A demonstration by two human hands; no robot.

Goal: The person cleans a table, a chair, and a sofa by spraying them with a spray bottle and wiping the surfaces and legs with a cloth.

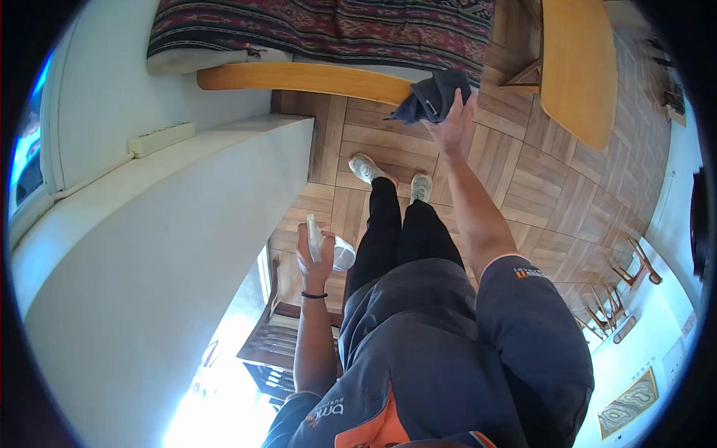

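A dark grey cloth (441,95) is bunched in my right hand (452,127), which presses it at the right end of a curved wooden edge (314,77). That edge belongs to a seat or bench covered by a red and black patterned fabric (336,30). Lower and to the left, my left hand (316,257) is wrapped round a clear spray bottle with a white top (314,235). The bottle's transparent body shows beside the hand, held above the floor near my left leg.
A white half-wall (172,201) with a ledge runs along the left, with a power strip (160,140) on it. A wooden table (579,67) stands at the upper right. Wooden furniture (276,343) is at the lower left, above the parquet floor (493,157).
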